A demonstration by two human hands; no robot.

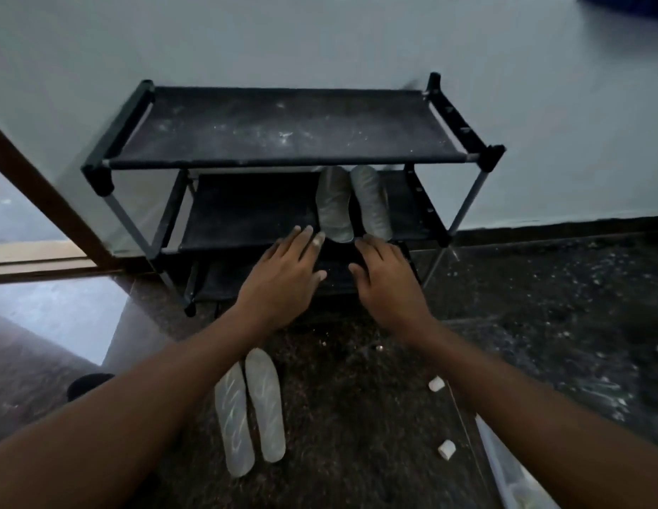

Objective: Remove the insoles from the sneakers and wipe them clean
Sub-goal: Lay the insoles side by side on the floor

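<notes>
While grey insoles (pixel 334 205) lie paired on rack's middle shelf (pixel 246 211), likely parked to dry, I see left hand (pixel 287 266), right hand (pixel 386 277) flat, relaxed, empty near heels. On floor (pixel 356 398), white insoles (pixel 265 402) wait.

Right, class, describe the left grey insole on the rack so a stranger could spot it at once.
Start at the black shoe rack against the wall and drop to its middle shelf. Two grey insoles lie side by side there; take the left grey insole, nearest the left hand. The pair on the floor is paler.
</notes>
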